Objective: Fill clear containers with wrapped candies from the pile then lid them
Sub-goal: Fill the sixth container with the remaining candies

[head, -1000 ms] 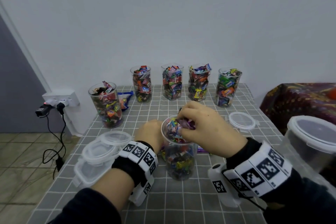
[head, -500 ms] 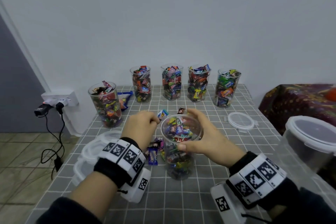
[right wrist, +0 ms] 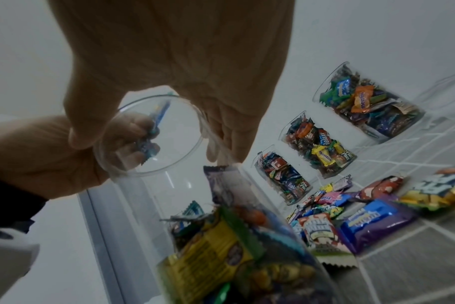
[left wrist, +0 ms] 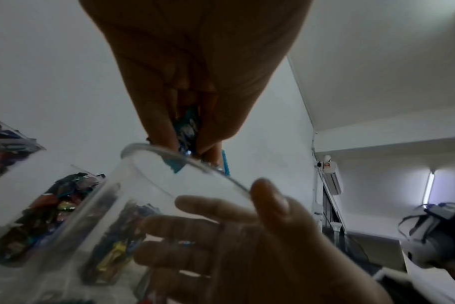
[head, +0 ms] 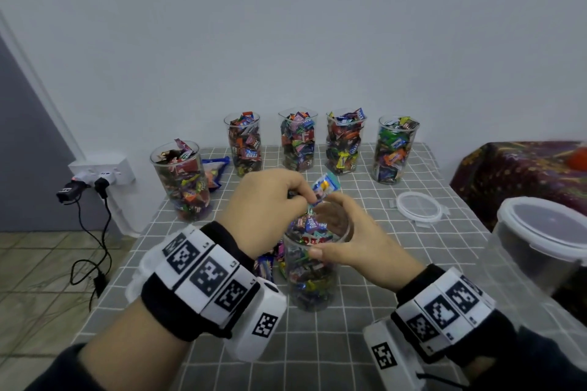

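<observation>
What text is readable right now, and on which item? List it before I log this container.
"Relax": wrapper at the top of the held container.
"elaxa" (mirrored, partial): wrapper in a back-row container.
"mentos": orange wrapper and yellow wrapper in two back-row containers.
"Relaxa": red wrapper beside the yellow one.
Loose candies on the table: print too blurred.
Wristband squares: coded patterns, no words.

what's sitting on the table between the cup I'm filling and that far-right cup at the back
A loose clear lid lies flat on the checked cloth between them, seen in the head view.
</observation>
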The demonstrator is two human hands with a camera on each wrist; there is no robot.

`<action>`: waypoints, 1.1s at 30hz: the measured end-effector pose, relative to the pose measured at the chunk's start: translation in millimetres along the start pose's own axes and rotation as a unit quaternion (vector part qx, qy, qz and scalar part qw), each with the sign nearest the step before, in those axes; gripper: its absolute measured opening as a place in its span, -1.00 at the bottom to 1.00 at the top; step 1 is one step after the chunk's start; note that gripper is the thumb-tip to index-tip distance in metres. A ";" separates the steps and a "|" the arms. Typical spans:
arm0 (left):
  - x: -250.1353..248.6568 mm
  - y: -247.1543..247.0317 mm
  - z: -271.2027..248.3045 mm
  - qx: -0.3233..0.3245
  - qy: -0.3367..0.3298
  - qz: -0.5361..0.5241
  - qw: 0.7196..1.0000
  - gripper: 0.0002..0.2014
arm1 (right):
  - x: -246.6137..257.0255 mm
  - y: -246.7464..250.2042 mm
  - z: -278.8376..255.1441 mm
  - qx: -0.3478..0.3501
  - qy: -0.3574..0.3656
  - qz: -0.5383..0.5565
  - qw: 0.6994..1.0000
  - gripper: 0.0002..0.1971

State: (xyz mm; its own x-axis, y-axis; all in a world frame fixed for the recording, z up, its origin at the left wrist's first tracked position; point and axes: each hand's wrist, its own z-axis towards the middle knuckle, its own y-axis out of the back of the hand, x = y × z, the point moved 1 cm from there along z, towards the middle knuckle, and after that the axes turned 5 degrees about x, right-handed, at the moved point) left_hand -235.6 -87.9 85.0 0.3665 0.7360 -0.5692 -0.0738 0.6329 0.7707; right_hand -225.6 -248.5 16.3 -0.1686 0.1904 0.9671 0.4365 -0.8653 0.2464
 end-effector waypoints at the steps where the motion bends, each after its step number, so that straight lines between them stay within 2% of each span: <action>1: -0.6 -1.9 0.0 0.021 0.007 0.012 1.000 -0.81 | 1.0 -0.4 -0.1 0.000 0.005 0.006 1.000 -0.14; 3: -1.4 -4.2 -0.7 0.055 0.023 0.030 0.998 -0.80 | 0.6 -1.1 -0.7 0.002 0.009 0.026 1.000 -0.19; 7: -3.5 -4.0 -1.0 0.085 0.017 0.047 0.995 -0.82 | -4.0 -0.9 -0.1 -0.008 0.005 0.002 1.000 0.05; 10: -3.3 -3.8 -2.3 0.092 0.018 0.005 0.996 -0.85 | -4.2 -0.3 0.5 -0.002 0.007 0.004 1.000 0.09; 13: -2.4 -6.0 -4.6 0.066 0.015 -0.086 0.994 -0.88 | -4.2 -0.7 0.1 -0.002 0.010 0.007 1.000 0.01; 17: 2.4 -3.9 -4.4 -0.019 0.016 -0.204 0.979 -0.88 | -8.4 -1.7 1.4 -0.019 0.014 -0.022 0.999 0.04; 22: 15.9 8.0 0.6 -0.050 0.049 -0.262 0.963 -0.77 | -9.8 5.9 -0.3 0.000 0.007 -0.067 0.998 0.08; 24: 27.2 8.5 3.6 -0.029 0.076 -0.253 0.964 -0.74 | -8.1 9.7 -1.0 -0.017 0.017 -0.080 0.997 -0.11; 27: 45.6 -0.6 6.9 0.026 0.133 -0.239 0.962 -0.78 | -4.1 16.7 -0.4 -0.137 0.070 -0.076 0.985 -0.54; 29: 57.6 -10.9 10.0 0.049 0.163 -0.238 0.956 -0.79 | -2.6 21.6 1.7 -0.208 0.089 -0.102 0.969 -0.69; 31: 69.6 -22.6 15.8 0.066 0.180 -0.200 0.961 -0.73 | -4.2 27.2 6.4 -0.235 0.071 -0.149 0.958 -0.89; 33: 82.4 -33.6 22.3 0.096 0.190 -0.145 0.966 -0.63 | -10.3 34.2 13.8 -0.211 0.023 -0.253 0.944 -0.92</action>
State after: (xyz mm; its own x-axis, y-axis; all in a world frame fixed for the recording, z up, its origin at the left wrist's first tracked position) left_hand -182.2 -53.9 18.6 -0.0230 0.5933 -0.8047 0.1671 0.7958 0.5820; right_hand -196.7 -273.7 15.7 -0.3041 0.6170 0.7258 -0.1006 -0.7784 0.6196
